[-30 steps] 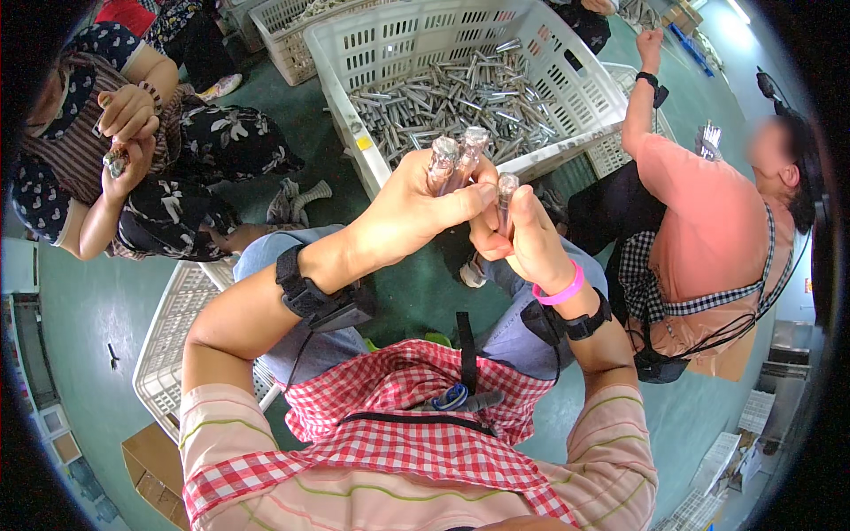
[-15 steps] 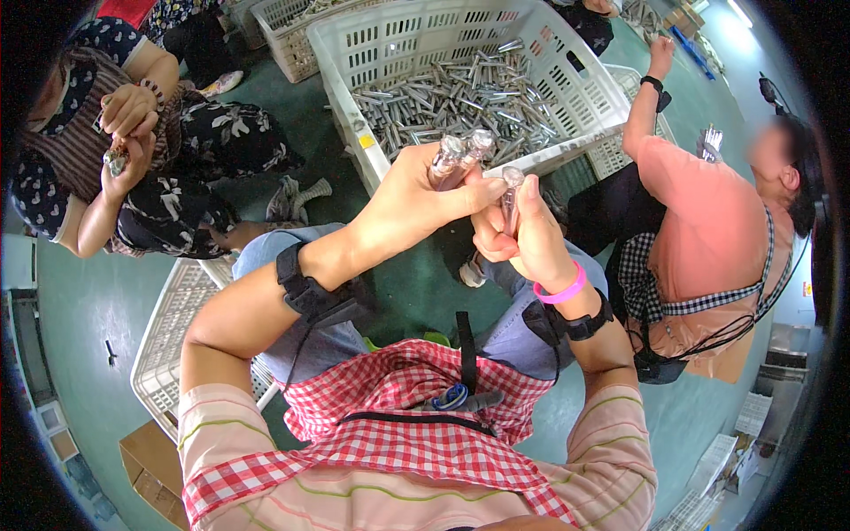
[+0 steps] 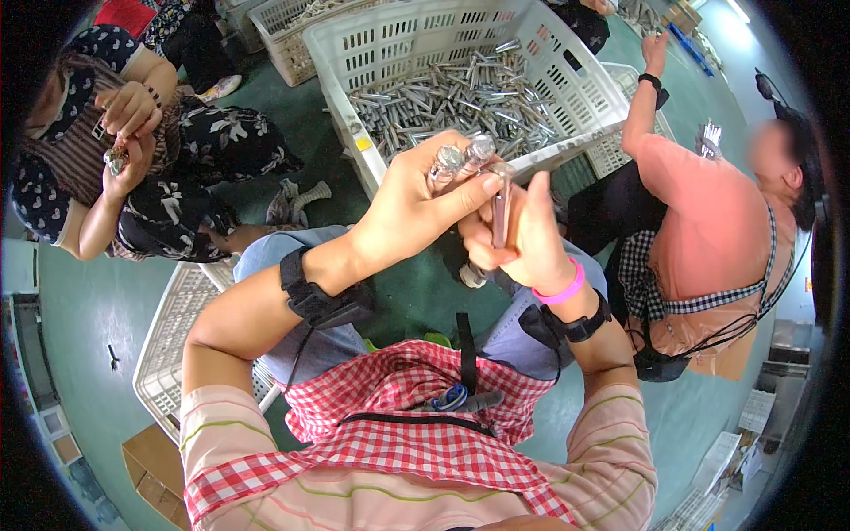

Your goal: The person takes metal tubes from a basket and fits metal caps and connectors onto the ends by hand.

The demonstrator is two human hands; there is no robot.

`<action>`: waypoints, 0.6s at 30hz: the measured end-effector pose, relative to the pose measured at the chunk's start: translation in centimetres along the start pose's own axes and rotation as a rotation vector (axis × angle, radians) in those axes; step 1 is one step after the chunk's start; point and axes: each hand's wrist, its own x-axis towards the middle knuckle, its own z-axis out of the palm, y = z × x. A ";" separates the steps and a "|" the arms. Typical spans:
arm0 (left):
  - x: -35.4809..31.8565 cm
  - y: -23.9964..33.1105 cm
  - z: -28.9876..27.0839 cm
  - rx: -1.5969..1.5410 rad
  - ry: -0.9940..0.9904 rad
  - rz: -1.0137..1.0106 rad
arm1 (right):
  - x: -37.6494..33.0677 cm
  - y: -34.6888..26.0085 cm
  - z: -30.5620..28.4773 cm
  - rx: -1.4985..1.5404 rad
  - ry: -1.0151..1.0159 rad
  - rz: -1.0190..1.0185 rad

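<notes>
Left hand [image 3: 416, 208] grips a bunch of metal tubes [image 3: 460, 159], fingers wrapped tight around them. Right hand [image 3: 522, 239], touching it, pinches a single tube [image 3: 500, 212] upright. Just beyond sits a white crate [image 3: 390, 53] heaped with more tubes. Red checked apron [image 3: 416, 425] near below.

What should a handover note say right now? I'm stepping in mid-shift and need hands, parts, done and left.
Left hand: raised, fingers closed around a small bundle of metal tubes, ends up.
Right hand: fingers pinching a single tube upright, touching the left thumb.
Parts: white crate ahead on the green floor, holding a heap of loose tubes; another slatted crate lies by the left knee.
Done: a few tubes gathered in the left hand.
Left: the crate's heap looks largely untouched.
</notes>
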 end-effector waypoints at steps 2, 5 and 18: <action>0.0 0.0 0.1 -0.037 0.107 -0.017 | 0.0 -0.1 0.6 -0.161 0.188 -0.145; -0.3 0.4 0.1 0.067 0.071 0.077 | -0.2 0.8 -1.2 -0.448 0.171 -0.165; 0.2 0.3 -0.1 -0.153 0.067 0.092 | -0.2 -1.0 -0.3 0.005 -0.066 0.072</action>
